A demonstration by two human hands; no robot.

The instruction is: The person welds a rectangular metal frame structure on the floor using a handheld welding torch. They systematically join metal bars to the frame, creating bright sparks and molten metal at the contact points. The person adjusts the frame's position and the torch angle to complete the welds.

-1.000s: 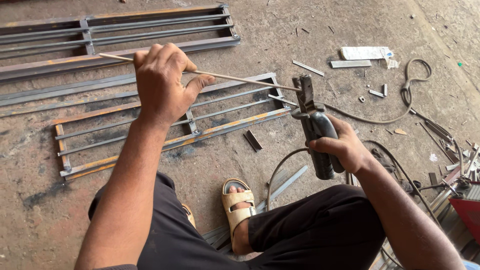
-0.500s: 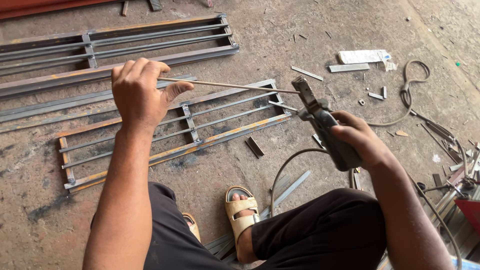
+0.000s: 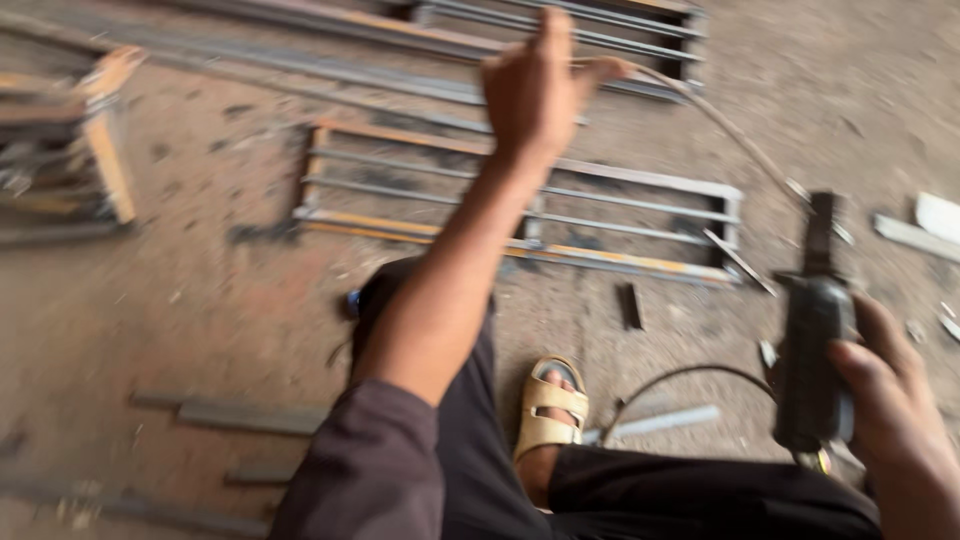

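Thin steel, slightly bowed, the rod (image 3: pixel 735 135) runs on a slant above the grille (image 3: pixel 640 262): its upper end is pinched in the left hand (image 3: pixel 540 85) over the grille's far edge, and its long axis drops rightward to the jaws of the holder (image 3: pixel 815 330), just past the grille's right end. Blur smears the rod, so its exact tip at the holder is hard to make out.

That left hand is raised on an outstretched arm, thumb and fingers closed together on the rod, back of the hand toward the camera. The right hand (image 3: pixel 890 400) is wrapped around the holder's dark, chunky handle near the grille's right corner, holding it upright with the clamp end pointing away. A black cable (image 3: pixel 680 378) curves from the holder's base toward the sandal (image 3: pixel 548 408), which sits on the near side of the grille.

The grille is flat on the dusty concrete floor (image 3: pixel 200 300), a rectangular frame of rusty, orange-streaked bars with thinner rods across it. A short grey offcut (image 3: pixel 630 305) lies just in front of it.
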